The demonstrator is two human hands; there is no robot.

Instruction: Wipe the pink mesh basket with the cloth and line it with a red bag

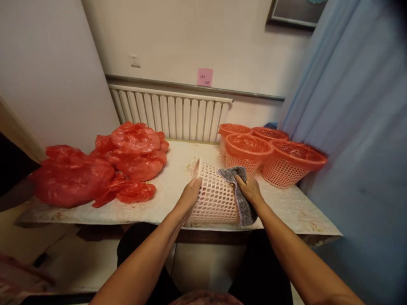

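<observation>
Plstc bskt [218, 197], rough matt cloth rag [244, 207], v glossy plstc bags [76, 173]

Warm, muted indoor light, wall [222, 40] glowing softly; little glints speckling red bags [136, 142]! Deep shadow under counter [286, 212]. Pale basket [218, 197] fairly sharp mid-frame, floor [71, 262] murky and soft lower left. Wide lens stretches edges, top-right corner goes black.
</observation>
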